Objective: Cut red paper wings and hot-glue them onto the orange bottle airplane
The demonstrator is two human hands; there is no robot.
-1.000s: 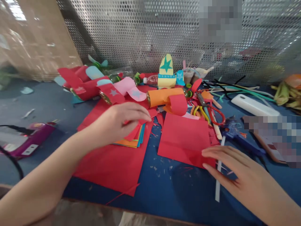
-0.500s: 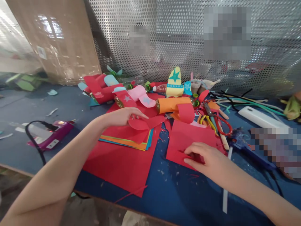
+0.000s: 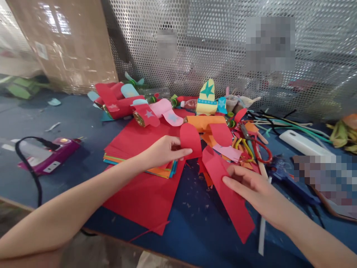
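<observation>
My left hand (image 3: 170,152) pinches a small red paper piece with a rounded end (image 3: 192,139), thumb in front. My right hand (image 3: 248,183) grips the edge of a red paper sheet (image 3: 227,197), which slants above the blue table. The two red pieces come close together near the middle. Below my left forearm lies a stack of coloured paper (image 3: 161,172) on top of a larger red sheet (image 3: 150,204). Just behind the hands rests an orange paper-wrapped bottle (image 3: 206,123) with red paper flaps.
Several paper-covered bottles (image 3: 125,106) lie along the back. At the right are red-handled scissors (image 3: 262,150), a blue glue gun (image 3: 292,182) and a white bar-shaped object (image 3: 306,145). A purple power strip (image 3: 52,158) sits left; a cardboard sheet (image 3: 80,48) leans behind.
My left hand has moved right, carrying the small rounded piece off the paper stack. My right hand has lifted and tilted the red sheet, which lay flat before.
</observation>
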